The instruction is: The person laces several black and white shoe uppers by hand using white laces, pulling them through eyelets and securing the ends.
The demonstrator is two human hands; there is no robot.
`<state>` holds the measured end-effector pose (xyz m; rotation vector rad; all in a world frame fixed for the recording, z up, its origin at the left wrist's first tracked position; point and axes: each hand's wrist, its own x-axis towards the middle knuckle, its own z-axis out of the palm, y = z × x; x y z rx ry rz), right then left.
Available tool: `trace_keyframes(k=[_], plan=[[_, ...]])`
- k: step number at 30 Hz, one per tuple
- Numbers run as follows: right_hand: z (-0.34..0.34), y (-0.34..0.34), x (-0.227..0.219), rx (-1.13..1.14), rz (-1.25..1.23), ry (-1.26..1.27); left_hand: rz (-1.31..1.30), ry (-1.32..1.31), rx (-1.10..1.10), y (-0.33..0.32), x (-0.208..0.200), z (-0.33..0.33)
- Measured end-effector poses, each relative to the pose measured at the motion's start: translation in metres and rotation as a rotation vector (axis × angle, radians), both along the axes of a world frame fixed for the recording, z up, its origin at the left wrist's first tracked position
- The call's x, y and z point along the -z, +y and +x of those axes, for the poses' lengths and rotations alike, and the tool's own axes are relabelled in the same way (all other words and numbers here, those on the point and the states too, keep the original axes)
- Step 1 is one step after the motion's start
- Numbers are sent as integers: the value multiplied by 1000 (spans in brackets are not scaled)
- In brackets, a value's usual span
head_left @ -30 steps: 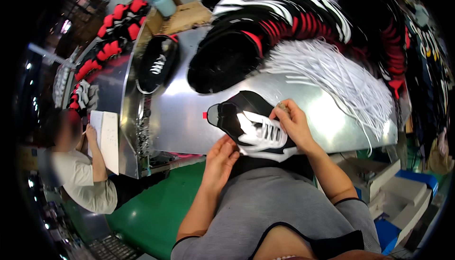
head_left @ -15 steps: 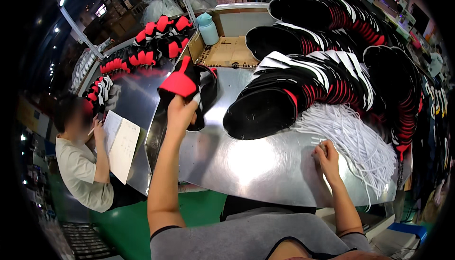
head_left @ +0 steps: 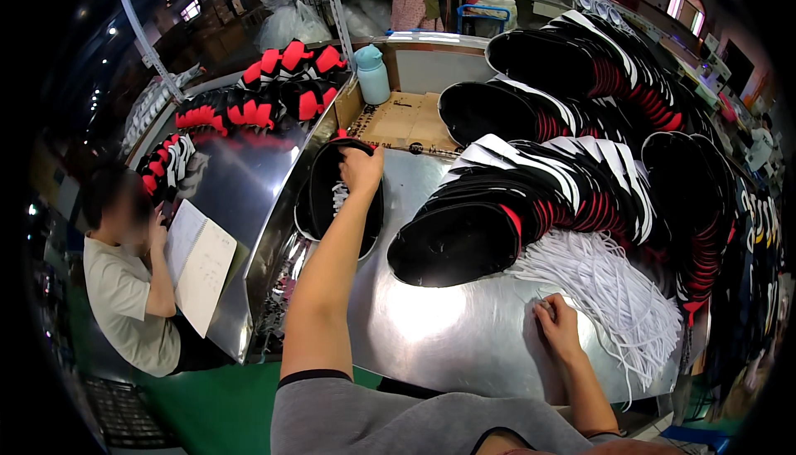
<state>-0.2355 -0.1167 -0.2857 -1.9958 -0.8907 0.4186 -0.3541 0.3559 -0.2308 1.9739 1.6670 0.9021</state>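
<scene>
At the left part of the metal table, my left hand point(head_left: 361, 170) is closed on the far end of a black shoe upper point(head_left: 322, 198). White lacing shows inside it, and a bit of red by my fingers. Another black upper seems to lie under it, mostly hidden. My right hand point(head_left: 560, 322) rests low over the table at the right, its fingers curled into a pinch; what they hold, if anything, cannot be made out. Just beyond it lies a heap of white shoelaces point(head_left: 609, 289). A fanned stack of black, white and red shoe uppers point(head_left: 454, 243) stands between my hands.
More stacked uppers point(head_left: 543, 61) fill the far right. A blue bottle point(head_left: 372, 76) stands beside a cardboard sheet point(head_left: 406, 119) at the back. Left, red-and-black uppers point(head_left: 224, 115) line a second metal table, where a seated person point(head_left: 133, 289) holds a notebook point(head_left: 199, 268).
My left hand has brought the red-and-black upper down onto the table and now grips an upper's far end. My right hand stays beside the laces, fingers still curled. The view has tilted up.
</scene>
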Motion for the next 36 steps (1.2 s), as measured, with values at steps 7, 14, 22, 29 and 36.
trace_keyframes(k=[7, 14, 22, 29, 36], plan=[[-2, -8, 2, 75, 69, 157, -82, 128, 199, -19, -39, -17], [-2, 2, -12, 126, 93, -182, -118, 540, 239, 26, 23, -9], [32, -6, -3, 89, -112, -595, 497, 48, 703, 7, 54, 87], [37, -8, -6, 40, -92, -645, 471, -28, 731, -9, 41, 44], [11, 19, -79, 86, 302, -86, -58, -190, 700, -137, 18, -82]])
